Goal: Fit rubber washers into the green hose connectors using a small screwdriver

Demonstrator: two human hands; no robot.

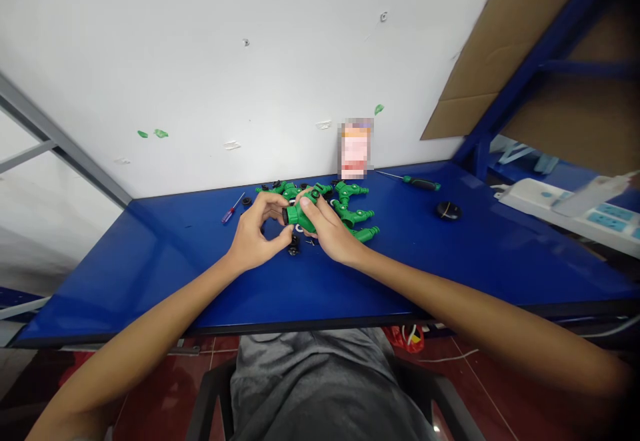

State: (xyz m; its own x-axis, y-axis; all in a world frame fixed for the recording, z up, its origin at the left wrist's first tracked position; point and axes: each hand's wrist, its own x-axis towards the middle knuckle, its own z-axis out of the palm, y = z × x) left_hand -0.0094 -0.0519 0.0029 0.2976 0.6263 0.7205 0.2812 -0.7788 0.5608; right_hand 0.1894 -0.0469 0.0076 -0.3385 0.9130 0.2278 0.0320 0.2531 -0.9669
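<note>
My right hand [327, 226] is closed around a green plastic hose splitter [306, 220], thumb on top, above the blue table. The splitter has a black ring at its left end. Curled about that end, my left hand [260, 228] has its fingertips above and its thumb below, seemingly touching the collar. More green hose splitters [354, 214] lie just behind and right of my right hand, partly hidden by it. Below the held piece are a small black fitting [293, 246] and a white ring [299, 228].
A small screwdriver [233, 208] lies at left beside a black ring [247, 201]. A longer green-and-black screwdriver [423, 183] and a round black object [449, 211] lie at right. A blurred-out box [355, 149] stands against the white wall. White power strips [565, 208] flank the table's right side.
</note>
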